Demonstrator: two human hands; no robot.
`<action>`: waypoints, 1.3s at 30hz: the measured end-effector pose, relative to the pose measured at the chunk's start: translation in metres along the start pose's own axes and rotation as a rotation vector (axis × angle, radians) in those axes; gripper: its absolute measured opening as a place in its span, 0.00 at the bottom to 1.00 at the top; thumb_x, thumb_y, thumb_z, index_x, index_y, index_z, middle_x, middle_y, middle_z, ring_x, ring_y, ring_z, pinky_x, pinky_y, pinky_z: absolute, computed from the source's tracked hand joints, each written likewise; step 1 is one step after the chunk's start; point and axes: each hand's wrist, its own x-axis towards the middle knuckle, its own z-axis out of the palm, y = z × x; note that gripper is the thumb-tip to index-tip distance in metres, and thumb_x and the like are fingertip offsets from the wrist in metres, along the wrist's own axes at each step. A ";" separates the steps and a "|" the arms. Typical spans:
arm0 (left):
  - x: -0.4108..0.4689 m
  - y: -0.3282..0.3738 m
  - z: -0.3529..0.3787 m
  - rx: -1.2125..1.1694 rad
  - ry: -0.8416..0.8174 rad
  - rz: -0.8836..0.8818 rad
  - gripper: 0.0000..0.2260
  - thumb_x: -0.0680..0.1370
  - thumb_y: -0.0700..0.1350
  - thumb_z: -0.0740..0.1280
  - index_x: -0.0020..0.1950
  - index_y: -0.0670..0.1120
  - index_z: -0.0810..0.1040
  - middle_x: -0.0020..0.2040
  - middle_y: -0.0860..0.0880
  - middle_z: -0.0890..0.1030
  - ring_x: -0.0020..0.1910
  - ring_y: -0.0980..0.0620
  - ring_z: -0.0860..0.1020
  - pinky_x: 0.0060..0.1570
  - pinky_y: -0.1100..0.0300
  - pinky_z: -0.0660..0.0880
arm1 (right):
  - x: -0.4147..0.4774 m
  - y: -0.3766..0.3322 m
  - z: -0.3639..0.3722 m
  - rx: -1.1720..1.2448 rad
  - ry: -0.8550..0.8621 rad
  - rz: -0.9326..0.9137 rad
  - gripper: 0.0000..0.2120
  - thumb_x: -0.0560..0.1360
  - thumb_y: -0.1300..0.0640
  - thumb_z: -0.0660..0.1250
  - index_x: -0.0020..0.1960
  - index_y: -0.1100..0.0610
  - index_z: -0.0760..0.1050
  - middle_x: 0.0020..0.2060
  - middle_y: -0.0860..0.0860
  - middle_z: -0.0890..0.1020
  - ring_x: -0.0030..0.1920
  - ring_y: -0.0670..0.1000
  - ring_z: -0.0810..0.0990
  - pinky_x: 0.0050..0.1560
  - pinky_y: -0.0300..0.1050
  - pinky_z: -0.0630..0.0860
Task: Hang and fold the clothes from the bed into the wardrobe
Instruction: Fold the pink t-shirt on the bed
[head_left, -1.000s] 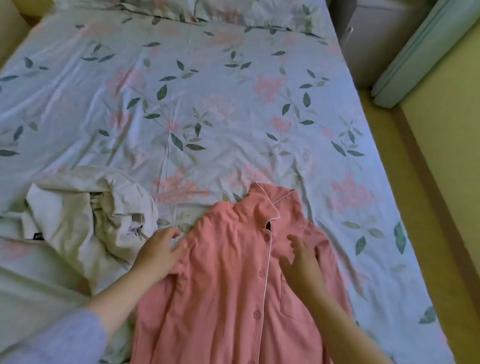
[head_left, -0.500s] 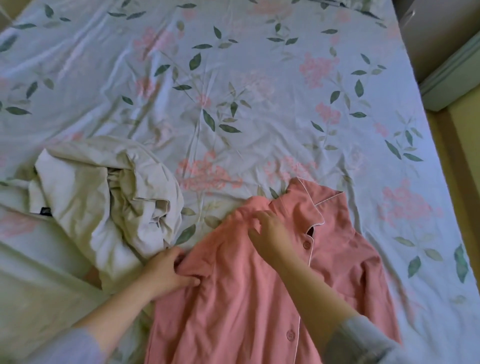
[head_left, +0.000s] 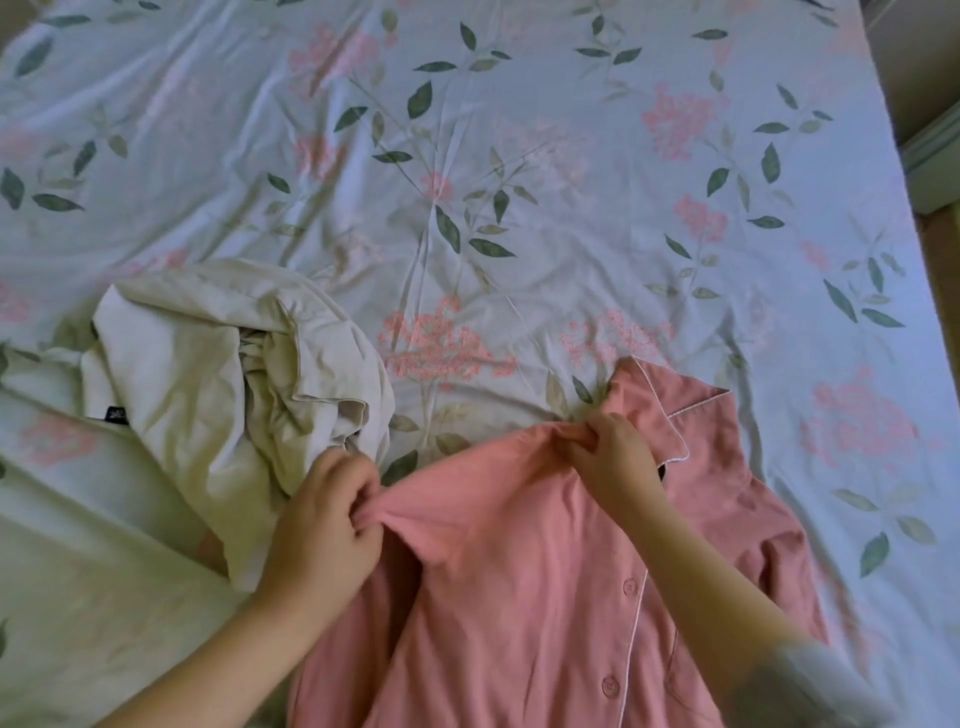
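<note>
Pinching up the pink pyjama shirt (head_left: 519, 597) by its shoulder, both hands on the cloth!

Left hand (head_left: 322, 519) curls round a bunch of fabric at the shoulder's outer end, and right hand (head_left: 613, 457) nips the same line beside the white-piped collar (head_left: 670, 410). I'd say that grip draws the shoulder taut for a square fold or a lift. The shirt lies button-side up at the near edge of the bed (head_left: 519, 156), toward its right side. A crumpled cream garment (head_left: 234, 374) sits just beside the left hand, so a leftward pull could drag it. There's open floral sheet toward the far edge, but less room rightward, where the far sleeve nears the bed's right edge.
</note>
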 end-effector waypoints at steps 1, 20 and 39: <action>-0.007 0.003 0.003 0.076 -0.074 0.087 0.12 0.61 0.33 0.64 0.38 0.47 0.69 0.40 0.53 0.70 0.35 0.53 0.70 0.31 0.59 0.67 | -0.009 0.011 -0.003 0.001 -0.016 -0.013 0.10 0.73 0.60 0.71 0.37 0.52 0.72 0.41 0.56 0.78 0.46 0.59 0.77 0.40 0.44 0.63; -0.002 -0.041 0.055 0.043 -0.687 -0.436 0.20 0.68 0.56 0.75 0.54 0.47 0.77 0.51 0.50 0.80 0.47 0.54 0.77 0.42 0.62 0.70 | -0.034 0.004 0.029 -0.435 -0.226 -0.068 0.14 0.75 0.48 0.63 0.53 0.55 0.80 0.64 0.54 0.72 0.75 0.61 0.58 0.72 0.50 0.60; 0.108 -0.034 -0.105 0.438 -0.296 -0.218 0.15 0.68 0.52 0.72 0.46 0.55 0.68 0.40 0.57 0.72 0.40 0.52 0.74 0.34 0.58 0.66 | 0.051 -0.110 0.057 -0.256 -0.053 -0.142 0.10 0.81 0.53 0.60 0.52 0.57 0.78 0.46 0.54 0.82 0.59 0.56 0.70 0.43 0.47 0.70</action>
